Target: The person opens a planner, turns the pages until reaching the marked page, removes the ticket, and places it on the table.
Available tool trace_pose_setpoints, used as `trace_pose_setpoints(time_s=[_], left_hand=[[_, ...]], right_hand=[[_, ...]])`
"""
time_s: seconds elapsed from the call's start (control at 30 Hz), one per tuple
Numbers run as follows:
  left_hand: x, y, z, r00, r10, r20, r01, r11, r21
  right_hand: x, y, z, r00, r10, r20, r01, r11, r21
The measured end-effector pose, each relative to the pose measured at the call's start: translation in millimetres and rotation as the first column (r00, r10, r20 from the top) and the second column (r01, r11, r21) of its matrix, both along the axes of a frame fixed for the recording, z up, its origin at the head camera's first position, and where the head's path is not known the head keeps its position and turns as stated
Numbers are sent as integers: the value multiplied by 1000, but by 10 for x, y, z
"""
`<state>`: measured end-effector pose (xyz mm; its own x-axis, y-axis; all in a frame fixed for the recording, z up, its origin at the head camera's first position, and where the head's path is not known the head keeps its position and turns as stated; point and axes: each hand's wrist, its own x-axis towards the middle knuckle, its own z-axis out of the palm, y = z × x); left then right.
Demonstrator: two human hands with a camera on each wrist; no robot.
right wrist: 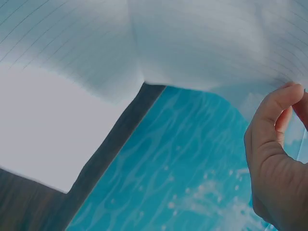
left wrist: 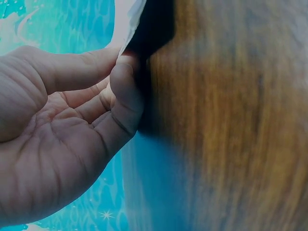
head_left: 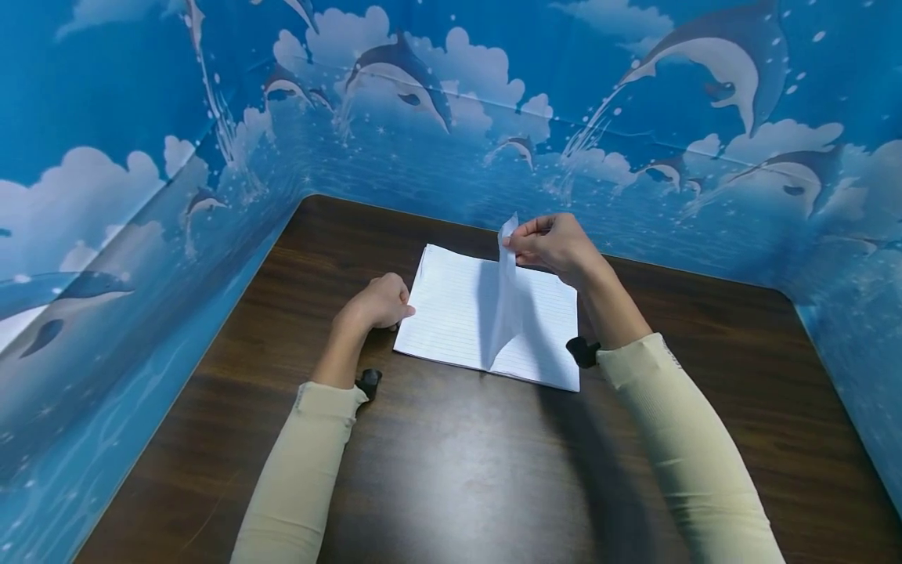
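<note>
An open notebook (head_left: 444, 305) with lined white pages lies on the dark wooden table. At its left edge, my left hand (head_left: 380, 301) pinches the paper. The left wrist view shows the thumb and forefinger meeting on the notebook's edge (left wrist: 130, 24). One page (head_left: 504, 305) stands almost upright over the middle fold. My right hand (head_left: 557, 247) pinches that page near its top far corner, above the right half. In the right wrist view, the lifted page (right wrist: 192, 43) stretches from the fold to my fingertips.
The table (head_left: 451, 462) has a dark wood-grain top with a bright glare near the front. A blue curtain (head_left: 437, 172) printed with dolphins and clouds surrounds its back and sides. A small black wrist device (head_left: 582, 352) sits on the right wrist, another (head_left: 369, 383) on the left.
</note>
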<state>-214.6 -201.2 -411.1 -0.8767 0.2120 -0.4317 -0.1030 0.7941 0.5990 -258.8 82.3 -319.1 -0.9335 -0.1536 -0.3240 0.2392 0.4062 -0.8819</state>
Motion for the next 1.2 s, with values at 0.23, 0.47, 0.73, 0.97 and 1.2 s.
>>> trace_pose_setpoints(time_s=[0.23,0.47,0.73,0.97,1.2], left_hand=[[0,-10,0,1000,-10,-1,10,1000,11],[8,-19,6,1000,-22,-14,22,1000,13],[0,-33,3,998,-30,-48,30,1000,4],[0,-33,3,1000,-7,-24,7,1000,26],[-3,-40,-4,1000,26,-17,-24,997,76]], right_hand=[[-73,-326,-44,999,27,38,-24,997,-72],[-131,-634,-164,997,41,58,-36,996,-84],[-204,-952,-425,992,37,119,-24,994,-104],[-228,-1150,-709,985,4,173,10,997,-81],[-235,-1245,-902,980,-32,197,48,996,-75]])
